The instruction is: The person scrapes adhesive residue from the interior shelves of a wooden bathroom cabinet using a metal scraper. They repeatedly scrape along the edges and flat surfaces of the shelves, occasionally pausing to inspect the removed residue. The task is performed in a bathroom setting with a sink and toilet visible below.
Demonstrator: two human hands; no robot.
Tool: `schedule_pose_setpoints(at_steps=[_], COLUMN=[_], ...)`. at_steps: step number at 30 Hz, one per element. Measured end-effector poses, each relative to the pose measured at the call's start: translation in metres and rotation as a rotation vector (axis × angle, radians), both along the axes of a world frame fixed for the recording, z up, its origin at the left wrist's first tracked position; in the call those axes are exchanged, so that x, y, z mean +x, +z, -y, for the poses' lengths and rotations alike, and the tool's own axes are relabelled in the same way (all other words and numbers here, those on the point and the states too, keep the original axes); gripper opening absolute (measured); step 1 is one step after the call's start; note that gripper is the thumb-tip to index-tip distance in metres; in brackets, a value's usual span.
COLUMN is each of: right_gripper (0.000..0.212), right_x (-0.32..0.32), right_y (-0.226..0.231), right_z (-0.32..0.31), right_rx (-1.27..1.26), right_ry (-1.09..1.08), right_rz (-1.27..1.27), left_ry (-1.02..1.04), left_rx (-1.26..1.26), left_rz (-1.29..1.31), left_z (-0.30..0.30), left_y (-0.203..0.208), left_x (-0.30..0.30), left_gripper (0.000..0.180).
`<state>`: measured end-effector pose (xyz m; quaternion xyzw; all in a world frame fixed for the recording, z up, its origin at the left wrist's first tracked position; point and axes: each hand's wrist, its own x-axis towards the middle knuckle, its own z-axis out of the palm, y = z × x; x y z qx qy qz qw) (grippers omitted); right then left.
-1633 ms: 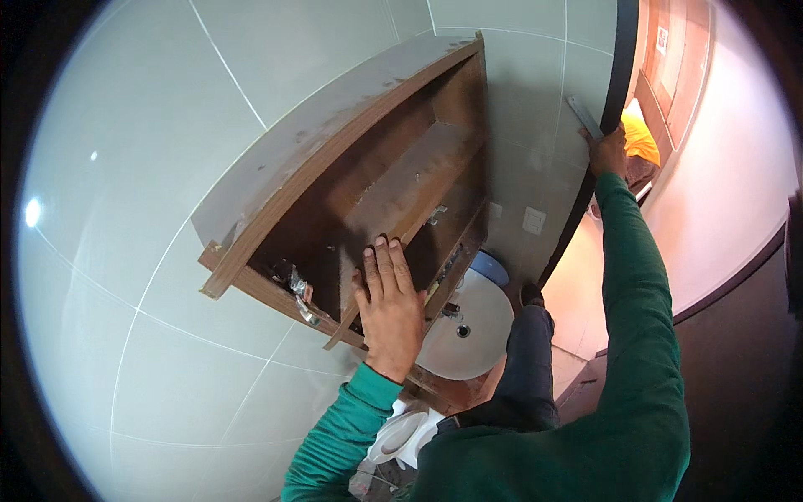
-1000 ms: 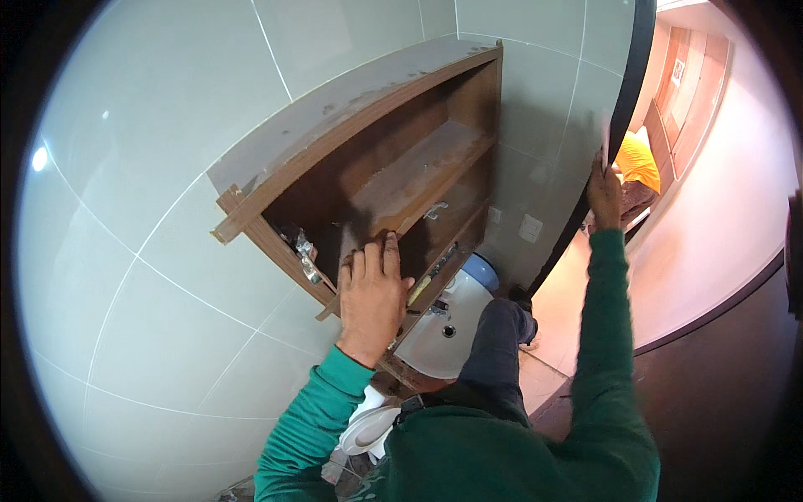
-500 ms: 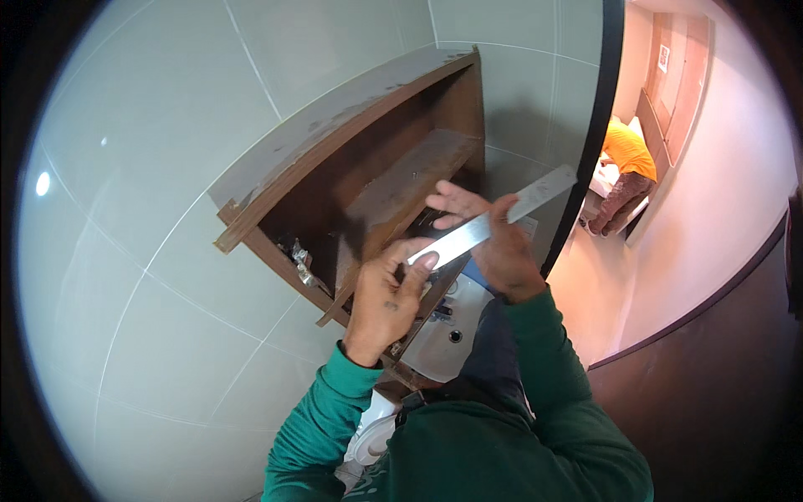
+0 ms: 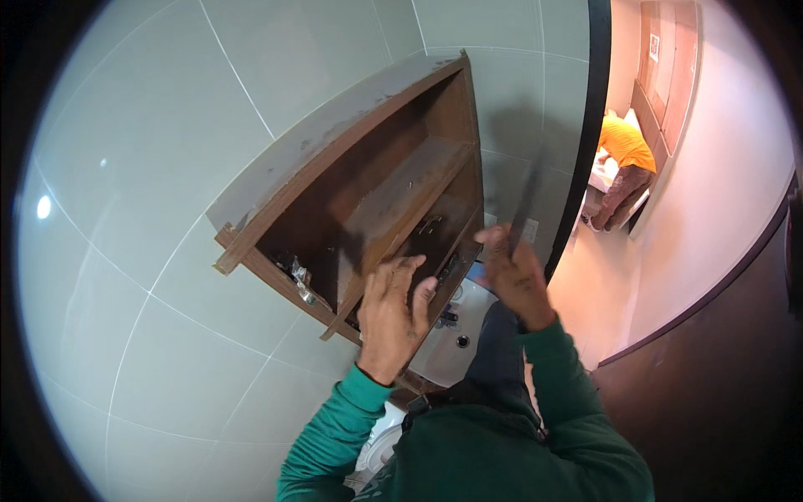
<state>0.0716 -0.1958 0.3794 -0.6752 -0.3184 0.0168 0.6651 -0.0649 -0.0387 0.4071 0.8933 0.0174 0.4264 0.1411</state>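
Observation:
A wooden wall cabinet (image 4: 309, 180) with open shelves hangs in front of me. At its lower front edge is my left hand (image 4: 389, 314), empty, with fingers extended and the thumb apart; whether it touches the wood I cannot tell. My right hand (image 4: 516, 280) is raised off the cabinet's right side, its fingers closed round a long flat metal strip (image 4: 527, 197). Turned nearly edge-on, the strip points up and away and is blurred. Metal hinge hardware (image 4: 301, 280) is fixed inside the cabinet's left side.
Below the cabinet is a white washbasin (image 4: 447, 356), with a white toilet (image 4: 381, 439) at lower left. Grey tiles (image 4: 167, 226) cover the wall. A dark door frame (image 4: 577, 159) stands right; beyond it a person in an orange shirt (image 4: 627, 146) bends over.
My left hand has let go of the metal strip and opened by the cabinet's edge. The right hand now holds the strip alone, turned from broad side to edge-on and more upright.

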Motion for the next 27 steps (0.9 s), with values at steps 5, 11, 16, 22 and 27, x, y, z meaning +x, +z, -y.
schedule_pose_setpoints(at_steps=[5,11,16,22,27], right_gripper=[0.054,0.052,0.046,0.049,0.046], right_x=[0.007,0.012,0.010,0.009,0.027], right_y=[-0.002,0.008,0.017,0.014,0.014], right_z=[0.038,0.026,0.007,-0.009,-0.013], right_rx=[-0.431,-0.565,-0.597,-0.534,-0.548], right_ry=[-0.205,-0.173,-0.124,-0.029,0.019], right_rz=[0.305,0.601,0.615,0.687,0.697], left_ry=[0.120,0.192,0.233,0.353,0.405], left_rx=[0.081,0.210,0.275,0.332,0.342], left_rz=[-0.040,-0.203,-0.376,-0.412,-0.463], left_z=[-0.013,-0.036,-0.043,-0.042,-0.041], left_y=[0.019,0.009,-0.004,-0.014,-0.009], left_x=[0.002,0.016,0.017,0.008,-0.005], left_gripper=[0.034,0.055,0.070,0.074,0.071])
